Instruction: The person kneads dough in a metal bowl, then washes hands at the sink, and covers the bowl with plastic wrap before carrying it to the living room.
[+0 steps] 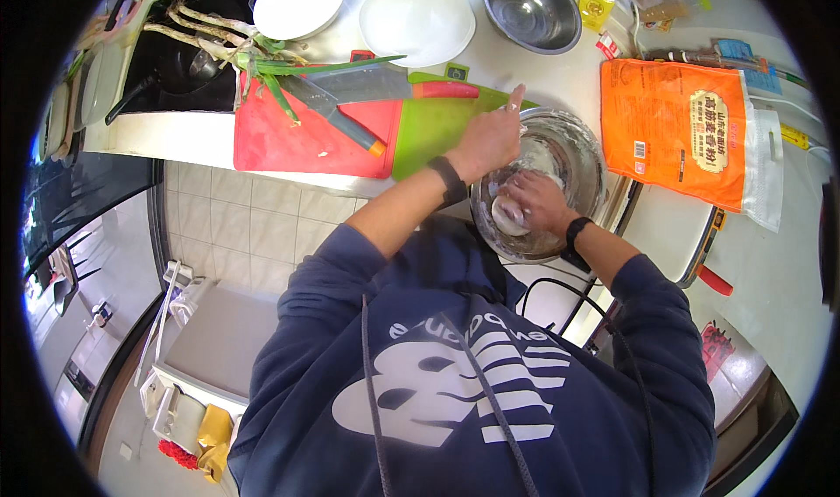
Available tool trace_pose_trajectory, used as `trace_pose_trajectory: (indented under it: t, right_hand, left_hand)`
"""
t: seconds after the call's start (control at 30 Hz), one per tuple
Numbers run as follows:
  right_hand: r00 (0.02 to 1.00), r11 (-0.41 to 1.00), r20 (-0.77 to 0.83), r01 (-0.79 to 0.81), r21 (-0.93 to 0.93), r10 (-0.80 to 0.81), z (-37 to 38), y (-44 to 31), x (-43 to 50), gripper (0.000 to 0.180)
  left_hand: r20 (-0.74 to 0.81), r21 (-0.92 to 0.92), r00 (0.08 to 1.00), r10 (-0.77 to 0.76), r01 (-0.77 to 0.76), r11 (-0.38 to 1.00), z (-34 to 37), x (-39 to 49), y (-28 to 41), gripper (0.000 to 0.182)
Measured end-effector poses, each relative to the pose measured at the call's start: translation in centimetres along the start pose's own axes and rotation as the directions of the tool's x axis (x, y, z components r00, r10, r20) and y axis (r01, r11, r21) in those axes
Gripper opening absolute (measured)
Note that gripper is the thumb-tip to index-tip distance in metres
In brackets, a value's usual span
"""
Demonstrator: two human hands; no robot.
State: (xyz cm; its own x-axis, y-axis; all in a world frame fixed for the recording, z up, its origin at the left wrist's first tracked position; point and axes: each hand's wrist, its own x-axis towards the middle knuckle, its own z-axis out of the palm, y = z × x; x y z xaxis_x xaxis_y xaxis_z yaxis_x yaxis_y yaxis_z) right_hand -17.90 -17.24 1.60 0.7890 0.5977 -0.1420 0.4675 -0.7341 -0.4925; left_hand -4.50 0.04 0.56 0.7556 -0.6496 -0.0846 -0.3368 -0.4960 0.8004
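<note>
A steel mixing bowl (587, 149), its inside smeared with flour, stands at the counter's front edge. My right hand (535, 202) is down in the bowl, its curled fingers pressed on a lump of white dough (510, 218) against the near wall. My left hand (492, 139) is at the bowl's left rim, one finger pointing up and away; whether it grips the rim is hidden. Loose flour (541, 152) lies in the far part of the bowl. An orange flour bag (676, 129) lies to the right of the bowl.
Left of the bowl are red (295, 146) and green cutting boards (430, 129) with two knives and green onions (246, 54). Behind stand a white plate (298, 1), a white dish (417, 21) and an empty steel bowl (531, 8). A black cable hangs near my right arm.
</note>
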Motion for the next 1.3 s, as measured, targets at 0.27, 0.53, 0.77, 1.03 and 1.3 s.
trace_pose_trajectory:
  t: [0.27,0.53,0.77,1.03,1.3]
  right_hand:
    - [0.86,0.883,0.203,-0.443,-0.156,0.467,1.1,2.2,5.0,0.034]
    - [0.592,0.579,0.408,-0.797,0.171,0.695,-5.3,-1.3,3.1,0.057]
    - [0.982,0.989,0.143,-0.114,-0.094,0.127,-2.5,-3.1,-1.8,0.031]
    - [0.989,0.993,0.131,0.081,-0.083,-0.07,1.5,1.9,-1.7,0.022]
    - [0.91,0.947,0.272,-0.278,-0.159,0.313,0.5,0.8,1.7,0.03]
  left_hand:
    - [-0.046,-0.007,0.998,0.031,-0.032,0.999,-0.3,-0.1,0.1,0.076]
    - [0.014,0.014,0.998,0.053,-0.053,0.998,0.0,0.5,-0.2,0.074]
    - [-0.013,0.026,0.995,0.101,-0.1,0.995,-0.7,0.2,0.3,0.072]
    - [-0.029,-0.005,0.997,0.074,-0.074,0.997,0.0,0.4,0.1,0.068]
    - [-0.029,0.015,0.997,0.07,-0.07,0.997,-0.5,0.2,0.2,0.072]
